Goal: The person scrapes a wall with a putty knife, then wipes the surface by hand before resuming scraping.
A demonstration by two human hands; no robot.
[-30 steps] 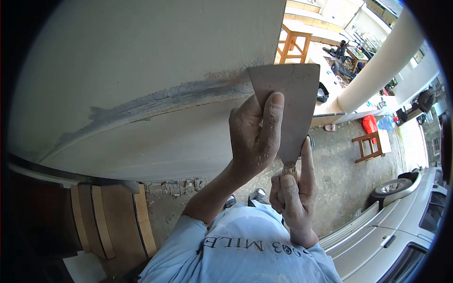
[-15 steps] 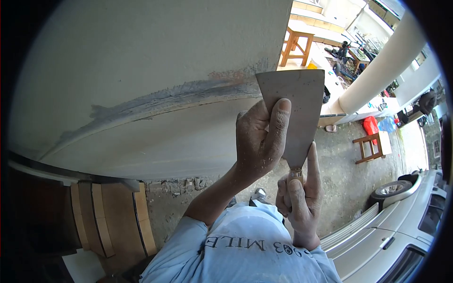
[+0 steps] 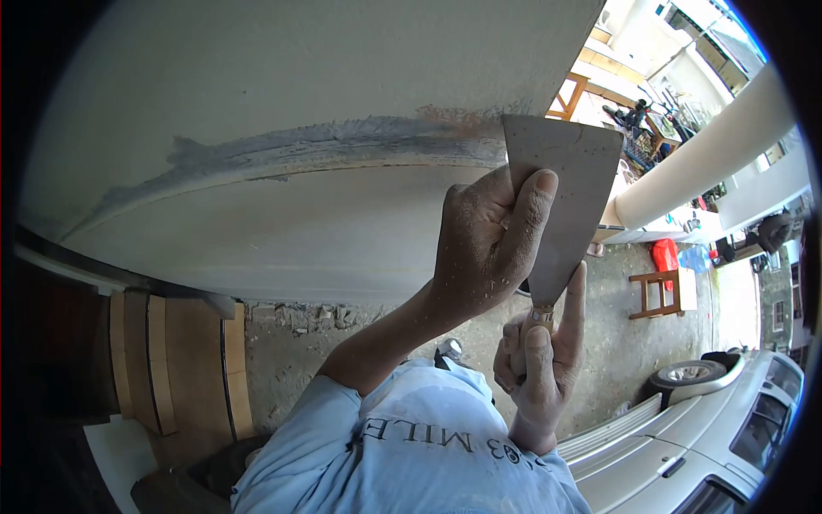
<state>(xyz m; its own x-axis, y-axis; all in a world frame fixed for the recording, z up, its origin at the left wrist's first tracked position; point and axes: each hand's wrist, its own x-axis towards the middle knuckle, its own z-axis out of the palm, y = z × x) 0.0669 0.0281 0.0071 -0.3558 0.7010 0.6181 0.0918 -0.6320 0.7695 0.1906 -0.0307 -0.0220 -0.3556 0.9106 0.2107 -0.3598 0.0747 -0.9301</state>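
Note:
In the middle of the head view I hold a putty knife [image 3: 572,193] with a wide metal blade, its broad edge pointing up and away from me. My left hand [image 3: 484,236] is closed on the blade's left side, thumb flat on its face and the other fingers behind it. Lower down, my right hand [image 3: 544,368] grips the handle, with one finger stretched along the blade's right edge. Pale dust covers both hands. Beyond the blade's left corner runs a long streak of grey filler [image 3: 342,141] on the white wall [image 3: 342,60], overlapped by the blade in this view.
Tiled steps [image 3: 188,368] lie at lower left. On the right are a round white column [image 3: 711,167], a wooden stool [image 3: 664,293] beside a red bag [image 3: 664,255], and a parked silver vehicle [image 3: 685,445]. Concrete ground [image 3: 634,343] stretches between.
The view has turned slightly, so the wall streak sits further right. Both hands keep their hold on the putty knife, which now appears further right and leans more that way.

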